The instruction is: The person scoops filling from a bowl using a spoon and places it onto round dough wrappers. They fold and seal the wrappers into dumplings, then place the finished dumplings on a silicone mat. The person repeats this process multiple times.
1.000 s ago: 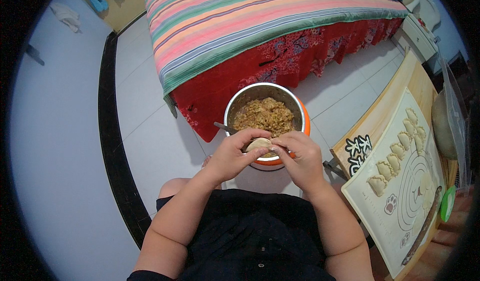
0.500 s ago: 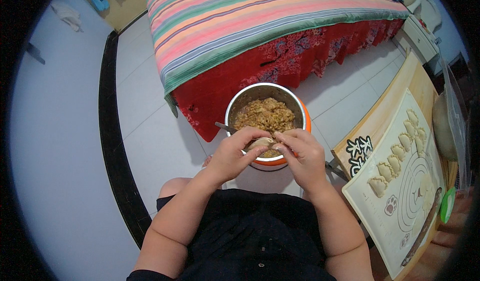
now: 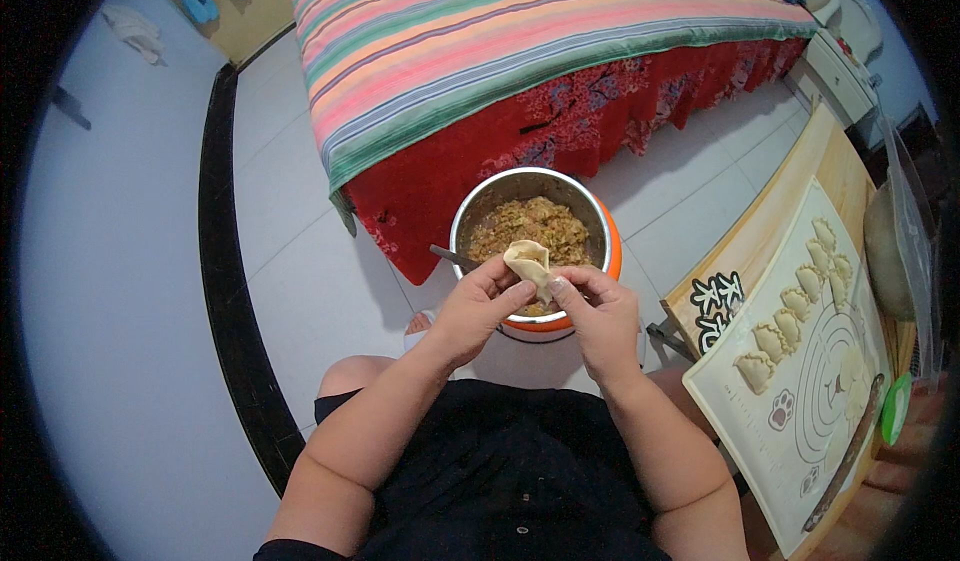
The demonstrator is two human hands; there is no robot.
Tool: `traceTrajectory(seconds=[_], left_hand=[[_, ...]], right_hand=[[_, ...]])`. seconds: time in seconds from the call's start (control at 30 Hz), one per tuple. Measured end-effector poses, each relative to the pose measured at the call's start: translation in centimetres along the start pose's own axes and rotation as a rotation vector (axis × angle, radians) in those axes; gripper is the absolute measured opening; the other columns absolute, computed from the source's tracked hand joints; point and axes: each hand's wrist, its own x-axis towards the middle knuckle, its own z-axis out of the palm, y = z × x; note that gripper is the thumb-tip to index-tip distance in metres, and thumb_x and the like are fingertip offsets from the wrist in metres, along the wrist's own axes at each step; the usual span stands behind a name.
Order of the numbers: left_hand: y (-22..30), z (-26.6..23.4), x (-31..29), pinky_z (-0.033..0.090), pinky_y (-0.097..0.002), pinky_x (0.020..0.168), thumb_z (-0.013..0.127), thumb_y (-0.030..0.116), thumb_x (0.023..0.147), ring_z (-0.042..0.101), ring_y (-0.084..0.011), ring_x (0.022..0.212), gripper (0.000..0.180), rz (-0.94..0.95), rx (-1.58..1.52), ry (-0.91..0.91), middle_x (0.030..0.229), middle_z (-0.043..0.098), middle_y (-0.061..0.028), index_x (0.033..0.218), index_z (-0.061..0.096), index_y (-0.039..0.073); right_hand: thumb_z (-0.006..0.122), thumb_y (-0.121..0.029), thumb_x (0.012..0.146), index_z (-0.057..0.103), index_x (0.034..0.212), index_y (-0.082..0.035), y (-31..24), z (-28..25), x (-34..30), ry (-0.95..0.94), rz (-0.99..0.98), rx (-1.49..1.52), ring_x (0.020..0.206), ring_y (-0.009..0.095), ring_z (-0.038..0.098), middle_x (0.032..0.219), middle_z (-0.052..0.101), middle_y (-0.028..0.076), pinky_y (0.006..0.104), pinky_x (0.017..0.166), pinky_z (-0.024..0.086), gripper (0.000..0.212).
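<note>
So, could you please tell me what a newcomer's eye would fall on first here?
Probably the striped bedspread, in pink, orange and green, filling the top of the view. Next would come the pale, partly folded dumpling wrapper held between the left hand and right hand, over the steel bowl of minced filling. At the right, crimped dumplings lie on a white mat.

Black garment [image 3: 470,461], small pale buttons [image 3: 522,530] down front, short black sleeve [image 3: 300,551], bare forearms [image 3: 365,441], bare fingers [image 3: 595,281]
</note>
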Motion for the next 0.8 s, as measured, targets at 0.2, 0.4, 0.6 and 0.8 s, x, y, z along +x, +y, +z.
traceTrajectory(seconds=[0.2, 0.4, 0.6, 0.8], left_hand=[[0.3, -0.2, 0.1, 0.044, -0.0299, 0.093, 0.059, 0.009, 0.089, 0.054, -0.0141, 0.107, 0.04, 0.078, 0.084, 0.037, 0.116, 0.057, -0.0064, 0.127, 0.046, 0.001], [0.4, 0.3, -0.4, 0.044, -0.0301, 0.094, 0.06, 0.008, 0.088, 0.055, -0.0144, 0.108, 0.04, 0.119, 0.232, -0.022, 0.117, 0.058, -0.0069, 0.126, 0.047, 0.001], [0.3, 0.4, -0.6, 0.044, -0.0286, 0.093, 0.059, 0.008, 0.089, 0.055, -0.0138, 0.107, 0.039, 0.1, 0.293, -0.014, 0.115, 0.058, -0.0069, 0.126, 0.048, 0.0], [0.2, 0.2, -0.5, 0.044, -0.0273, 0.092, 0.057, 0.009, 0.091, 0.054, -0.0124, 0.107, 0.038, 0.113, 0.286, -0.024, 0.116, 0.059, -0.006, 0.127, 0.049, 0.001]], right_hand=[[0.065, -0.004, 0.08, 0.068, 0.097, 0.002, -1.6, -0.2, -0.2, 0.087, -0.327, -0.323, 0.081, 0.019, 0.064, 0.089, 0.066, 0.012, 0.0271, 0.073, 0.05, 0.018], [0.066, -0.003, 0.079, 0.068, 0.094, 0.003, -1.0, -1.0, 0.4, -0.017, -0.309, -0.341, 0.078, 0.021, 0.065, 0.086, 0.066, 0.013, 0.0288, 0.07, 0.05, 0.017], [0.066, -0.003, 0.078, 0.067, 0.089, 0.002, -1.2, -0.8, 0.2, -0.03, -0.311, -0.398, 0.074, 0.023, 0.064, 0.083, 0.066, 0.013, 0.0304, 0.067, 0.051, 0.012], [0.066, -0.005, 0.079, 0.067, 0.092, 0.001, -1.3, -0.8, 0.1, -0.009, -0.438, -0.614, 0.075, 0.024, 0.065, 0.085, 0.066, 0.013, 0.0311, 0.069, 0.051, 0.015]])
